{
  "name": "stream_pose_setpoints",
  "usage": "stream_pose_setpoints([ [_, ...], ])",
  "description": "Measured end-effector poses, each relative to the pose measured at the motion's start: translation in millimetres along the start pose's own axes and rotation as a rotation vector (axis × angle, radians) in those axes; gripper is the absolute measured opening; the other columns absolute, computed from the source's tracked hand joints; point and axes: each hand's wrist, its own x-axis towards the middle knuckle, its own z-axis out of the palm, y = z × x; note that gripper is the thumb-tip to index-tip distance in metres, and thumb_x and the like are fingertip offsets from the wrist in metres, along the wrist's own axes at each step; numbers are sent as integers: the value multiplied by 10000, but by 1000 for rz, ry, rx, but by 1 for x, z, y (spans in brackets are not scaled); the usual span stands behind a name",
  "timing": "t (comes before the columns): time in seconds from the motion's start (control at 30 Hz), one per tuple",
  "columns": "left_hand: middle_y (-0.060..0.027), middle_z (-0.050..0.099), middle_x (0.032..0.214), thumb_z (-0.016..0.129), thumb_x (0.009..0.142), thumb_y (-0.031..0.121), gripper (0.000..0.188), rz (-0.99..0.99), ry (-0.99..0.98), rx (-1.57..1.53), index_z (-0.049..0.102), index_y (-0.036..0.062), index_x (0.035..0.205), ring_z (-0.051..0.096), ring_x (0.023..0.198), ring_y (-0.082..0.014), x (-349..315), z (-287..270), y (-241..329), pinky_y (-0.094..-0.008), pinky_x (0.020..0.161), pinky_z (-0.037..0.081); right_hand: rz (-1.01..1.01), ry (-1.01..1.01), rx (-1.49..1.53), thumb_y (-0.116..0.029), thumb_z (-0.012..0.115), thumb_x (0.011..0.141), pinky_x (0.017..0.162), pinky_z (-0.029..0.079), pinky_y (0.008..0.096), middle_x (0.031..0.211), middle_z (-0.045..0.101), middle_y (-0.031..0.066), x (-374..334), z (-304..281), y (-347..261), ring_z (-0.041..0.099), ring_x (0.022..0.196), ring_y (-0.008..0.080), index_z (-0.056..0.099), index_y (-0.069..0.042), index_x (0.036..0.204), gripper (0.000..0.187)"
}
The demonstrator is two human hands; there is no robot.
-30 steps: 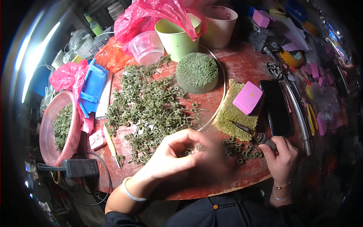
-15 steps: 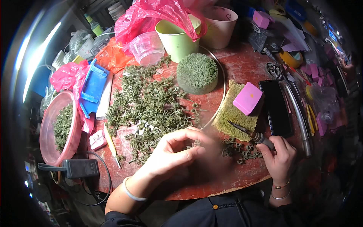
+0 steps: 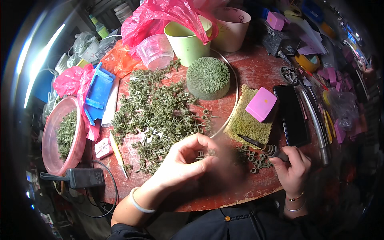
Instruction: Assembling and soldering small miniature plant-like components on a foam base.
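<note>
1. Right hand (image 3: 295, 168): thumb and fingers closed around the grey grip of a pointed tool (image 3: 273, 151). Its dark tip lies at the lower edge of a yellow-green sponge pad (image 3: 240, 116); contact cannot be confirmed from here.
2. Left hand (image 3: 182, 160): thumb and forefinger curved toward each other, with a narrow gap. Small green pieces show in that gap; whether any is gripped I cannot tell, the area beside the fingertips being blurred.
3. Between the hands: a small cluster of green pieces (image 3: 259, 161) on the red tabletop (image 3: 256, 188).
4. On the pad: a pink block (image 3: 261, 105). Just right of it, a black phone (image 3: 292, 116).
5. Beyond the left hand: a large pile of green pieces (image 3: 156, 104), beside a round green foam block (image 3: 208, 80).
6. Far left: a pink bowl (image 3: 48, 158), holding more green matter, behind a power bank (image 3: 86, 178).
</note>
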Motion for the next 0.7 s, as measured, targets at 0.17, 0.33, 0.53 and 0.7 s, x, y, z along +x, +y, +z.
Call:
stream_pose_setpoints([
  [0.17, -11, 615, 959, 724, 884, 67, 209, -1, 11, 32, 600, 38, 1051, 516, 699, -33, -1, 3, 5, -182, 566, 405, -3, -30, 4, -373, 796, 824, 473, 428, 344, 672, 573, 72, 1, 4, 1, 569, 530, 244, 606, -41, 854, 383],
  [0.33, -9, 615, 975, 728, 882, 73, 220, 32, -5, 78, 602, 33, 1058, 543, 737, -45, 0, 4, 5, -187, 605, 427, 19, -49, 11, -362, 797, 827, 467, 420, 341, 665, 563, 68, 1, 4, 0, 557, 516, 241, 603, -40, 854, 377],
  [0.53, -18, 612, 1020, 723, 873, 22, 237, 111, 2, 170, 602, 17, 1077, 577, 895, -73, 1, 0, -6, -228, 799, 478, 27, -7, 11, -362, 781, 847, 463, 395, 340, 642, 529, 87, -1, 7, 2, 514, 492, 233, 598, -20, 845, 388],
  [0.7, -17, 608, 1022, 724, 870, 13, 226, 99, 0, 273, 613, 11, 1067, 562, 895, -67, 0, 0, -7, -234, 800, 480, 62, -38, 2, -322, 789, 845, 463, 393, 344, 640, 523, 94, 1, 6, -2, 511, 491, 234, 597, -16, 846, 361],
])
